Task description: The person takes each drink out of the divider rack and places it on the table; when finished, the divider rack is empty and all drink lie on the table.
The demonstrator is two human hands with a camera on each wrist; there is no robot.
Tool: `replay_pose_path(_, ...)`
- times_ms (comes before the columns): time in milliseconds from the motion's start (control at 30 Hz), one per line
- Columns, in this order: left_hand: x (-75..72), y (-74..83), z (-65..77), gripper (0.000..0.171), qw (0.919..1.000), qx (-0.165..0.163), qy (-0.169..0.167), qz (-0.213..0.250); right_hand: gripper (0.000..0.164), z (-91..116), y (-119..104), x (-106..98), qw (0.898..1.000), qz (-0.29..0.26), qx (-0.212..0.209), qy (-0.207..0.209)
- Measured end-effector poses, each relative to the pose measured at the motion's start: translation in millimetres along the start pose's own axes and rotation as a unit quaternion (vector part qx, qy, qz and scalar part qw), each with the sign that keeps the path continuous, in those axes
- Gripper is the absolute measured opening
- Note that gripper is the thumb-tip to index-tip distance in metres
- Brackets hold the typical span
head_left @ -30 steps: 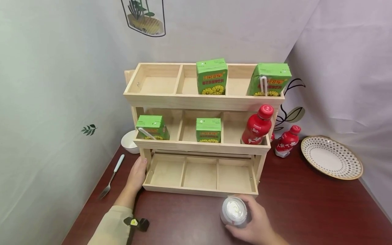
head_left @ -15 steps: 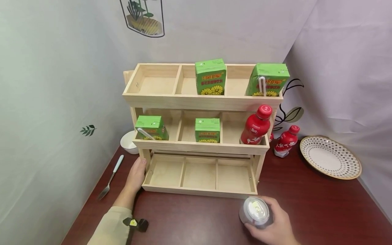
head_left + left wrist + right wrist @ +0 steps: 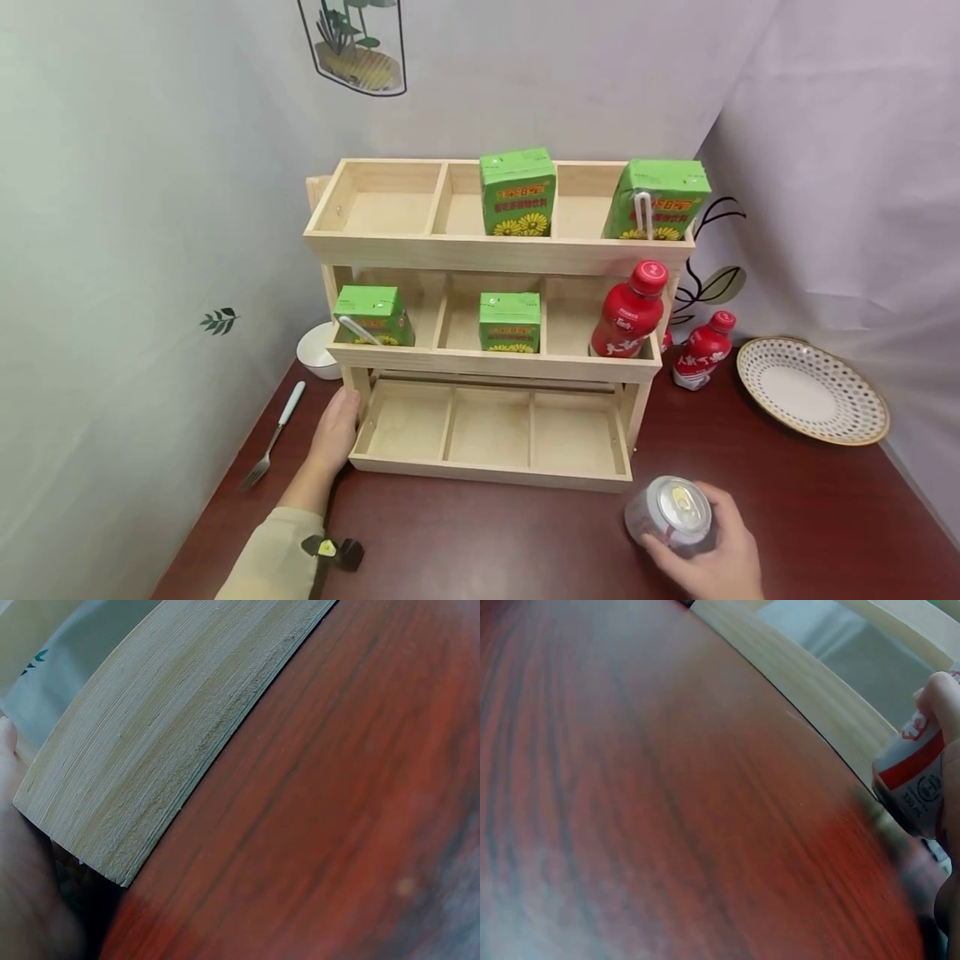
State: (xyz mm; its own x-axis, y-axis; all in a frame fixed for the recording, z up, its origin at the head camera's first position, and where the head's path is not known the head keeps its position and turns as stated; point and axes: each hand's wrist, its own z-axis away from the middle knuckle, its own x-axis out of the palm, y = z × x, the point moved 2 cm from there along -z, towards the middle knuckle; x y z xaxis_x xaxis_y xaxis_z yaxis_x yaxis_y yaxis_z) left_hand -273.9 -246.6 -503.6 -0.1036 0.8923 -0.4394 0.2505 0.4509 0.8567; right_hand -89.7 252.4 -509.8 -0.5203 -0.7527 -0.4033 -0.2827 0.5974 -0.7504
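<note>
In the head view, my right hand (image 3: pixel 720 550) grips a silver drink can (image 3: pixel 675 517) at the right front, just off the rack's front right corner. The can leans a little, pull-tab end up. In the right wrist view, the can (image 3: pixel 911 776) shows red lettering and a red band, with a thumb or finger across it. My left hand (image 3: pixel 333 429) lies against the lower left side of the three-tier wooden rack (image 3: pixel 491 475); its fingers are partly hidden by the rack. The rack's pale board (image 3: pixel 172 720) fills much of the left wrist view, with the hand at its edge.
Green drink cartons (image 3: pixel 519 196) and a red bottle (image 3: pixel 630 308) stand on the upper two tiers. Another red bottle (image 3: pixel 703 350) and a dotted plate (image 3: pixel 813 392) are at the right. A white bowl (image 3: pixel 318 350) and a fork (image 3: pixel 273 433) lie at the left.
My right hand has carried the can to the right, from in front of the rack to past its front right corner. The can now leans more. My left hand has stayed on the rack.
</note>
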Motion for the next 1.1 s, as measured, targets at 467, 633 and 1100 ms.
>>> replay_pose_path(467, 2.2, -10.6, -1.8, 0.046, 0.9999, 0.010, 0.006, -0.007, 0.081, -25, 22, 5, 0.994, -0.029, 0.108, -0.007)
replay_pose_path(633, 2.7, -11.0, -0.8, 0.047, 0.9999, 0.011, 0.006, -0.008, 0.080, -38, 29, 5, 0.995, -0.008, 0.102, -0.015)
replay_pose_path(1100, 1.5, -8.4, -0.1, 0.047, 1.0000, -0.005, 0.002, -0.001, 0.071, -71, 47, 17, 0.995, 0.029, 0.094, -0.001)
